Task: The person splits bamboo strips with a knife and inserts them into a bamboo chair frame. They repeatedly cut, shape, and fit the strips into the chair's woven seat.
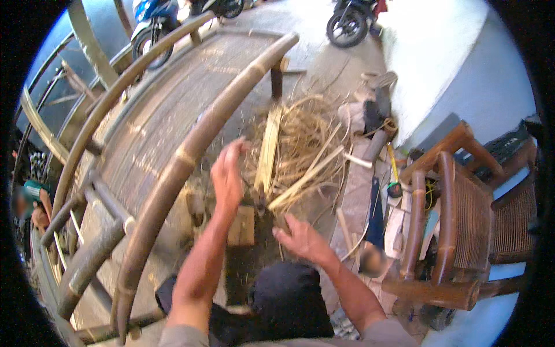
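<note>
My left hand is raised beside the bamboo bench's front rail, its fingers stretched forward and somewhat blurred. Just right of those fingers lies a pale split bamboo strip. My right hand is lower and nearer to me, with curled fingers around something small and brownish that I cannot make out. A second pale bamboo strip slants from close to that hand up to the right. Between my forearms a wooden block rests on the floor.
A heap of bamboo shavings spreads ahead. The long bamboo bench with a slatted seat fills the left. On the right are a tape measure, a dark-blue long tool and brown chairs. Motorbikes stand at the back.
</note>
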`<state>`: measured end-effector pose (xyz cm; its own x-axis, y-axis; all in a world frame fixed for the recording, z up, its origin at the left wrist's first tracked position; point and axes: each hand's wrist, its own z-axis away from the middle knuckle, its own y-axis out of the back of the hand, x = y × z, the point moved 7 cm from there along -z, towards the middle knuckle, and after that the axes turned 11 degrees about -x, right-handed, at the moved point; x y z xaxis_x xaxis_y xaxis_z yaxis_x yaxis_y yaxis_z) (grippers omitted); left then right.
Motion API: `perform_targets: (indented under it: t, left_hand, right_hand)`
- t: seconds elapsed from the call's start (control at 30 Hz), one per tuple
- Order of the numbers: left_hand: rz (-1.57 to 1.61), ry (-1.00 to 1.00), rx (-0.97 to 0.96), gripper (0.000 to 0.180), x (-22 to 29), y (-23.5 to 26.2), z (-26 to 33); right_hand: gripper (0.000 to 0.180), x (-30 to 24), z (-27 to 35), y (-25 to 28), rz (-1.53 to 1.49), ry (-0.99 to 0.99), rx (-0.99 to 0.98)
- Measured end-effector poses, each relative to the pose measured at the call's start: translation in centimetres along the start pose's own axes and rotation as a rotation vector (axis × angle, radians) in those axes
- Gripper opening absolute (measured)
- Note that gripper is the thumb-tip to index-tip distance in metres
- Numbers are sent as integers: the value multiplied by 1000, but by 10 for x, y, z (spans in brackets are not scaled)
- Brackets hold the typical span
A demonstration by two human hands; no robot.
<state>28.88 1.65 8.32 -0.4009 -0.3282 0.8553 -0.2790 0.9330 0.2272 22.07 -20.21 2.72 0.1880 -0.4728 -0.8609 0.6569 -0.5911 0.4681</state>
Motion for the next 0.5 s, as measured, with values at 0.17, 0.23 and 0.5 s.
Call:
perform_targets:
  t: [0.17, 0.23, 0.5]
  left_hand:
    - [-214, -162, -309, 29, 60, -46, 34]
    - [-238, -78, -382, 30, 53, -60, 34]
    - [-396, -173, -383, 22, 36, -101, 23]
  right_hand:
    - [44, 17, 0, 3, 33, -23, -47]
    - [43, 17, 4, 13, 97, -72, -24]
    - [47, 51, 12, 35, 347, -166, 66]
